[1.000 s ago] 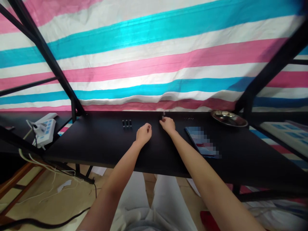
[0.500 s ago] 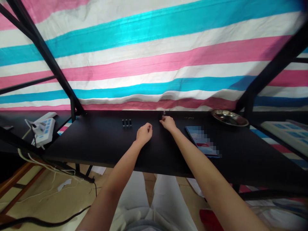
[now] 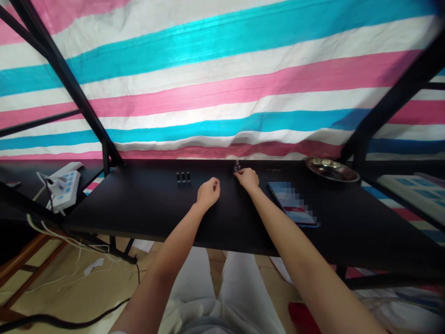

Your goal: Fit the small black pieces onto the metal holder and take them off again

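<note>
My left hand (image 3: 209, 192) rests on the black table with its fingers curled in. Whatever it holds, if anything, is hidden. Farther right, my right hand (image 3: 248, 179) has its thumb and fingertips pinched together beside a small cluster of shiny, clear or silvery bits (image 3: 237, 166). What lies between those fingertips is too small to name. Three short dark cylinders with pale ends (image 3: 183, 177) stand in a row to the left of my left hand. A line of tiny pale pieces (image 3: 273, 170) lies right of my right hand.
A phone (image 3: 294, 205) lies beside my right forearm. Behind it, a round metal plate (image 3: 333, 170) sits near the table's back right. White power strips (image 3: 66, 190) are at the far left. Black metal posts (image 3: 66, 76) flank the table (image 3: 139, 204), with a striped sheet (image 3: 222, 93) behind.
My right hand has shifted slightly to the right, so more of the shiny cluster shows. My left hand stays in place.
</note>
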Tool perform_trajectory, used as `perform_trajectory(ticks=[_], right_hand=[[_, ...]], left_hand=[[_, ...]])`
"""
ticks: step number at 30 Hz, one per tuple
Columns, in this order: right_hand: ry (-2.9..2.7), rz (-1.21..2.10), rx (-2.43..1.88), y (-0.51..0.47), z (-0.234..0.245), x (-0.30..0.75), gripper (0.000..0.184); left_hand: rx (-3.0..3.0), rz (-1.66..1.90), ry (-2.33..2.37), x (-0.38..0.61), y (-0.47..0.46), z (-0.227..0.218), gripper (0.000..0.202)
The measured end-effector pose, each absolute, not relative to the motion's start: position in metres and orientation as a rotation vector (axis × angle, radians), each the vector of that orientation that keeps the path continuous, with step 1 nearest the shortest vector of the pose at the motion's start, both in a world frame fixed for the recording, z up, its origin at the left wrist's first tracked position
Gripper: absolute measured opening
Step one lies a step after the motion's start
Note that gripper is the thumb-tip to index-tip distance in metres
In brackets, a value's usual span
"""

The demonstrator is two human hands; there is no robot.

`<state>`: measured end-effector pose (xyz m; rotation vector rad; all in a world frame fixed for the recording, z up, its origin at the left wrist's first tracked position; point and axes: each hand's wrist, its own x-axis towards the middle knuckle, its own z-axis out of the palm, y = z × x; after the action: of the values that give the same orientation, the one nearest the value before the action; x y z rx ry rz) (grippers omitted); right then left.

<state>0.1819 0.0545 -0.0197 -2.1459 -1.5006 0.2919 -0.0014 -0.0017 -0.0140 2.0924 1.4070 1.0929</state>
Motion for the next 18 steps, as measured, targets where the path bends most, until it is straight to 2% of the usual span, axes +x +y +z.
perform_trajectory(ticks=[12,14,18], right_hand=[[-1.537,0.344,-2.165,0.058,-0.017,0.184,0.030],[-1.549,0.368,-2.159,0.055,-0.015,0.184,0.033],[-1.484,0.351,-2.145,0.039,-0.009,0.180,0.040]], left_hand=[[2.091,1.064,1.451,-0.002,-0.003,-0.013,0.015],[2.010,1.135,1.487,-0.002,-0.003,-0.012,0.022],[1.713,1.383,1.532,-0.005,0.001,-0.009,0.054]])
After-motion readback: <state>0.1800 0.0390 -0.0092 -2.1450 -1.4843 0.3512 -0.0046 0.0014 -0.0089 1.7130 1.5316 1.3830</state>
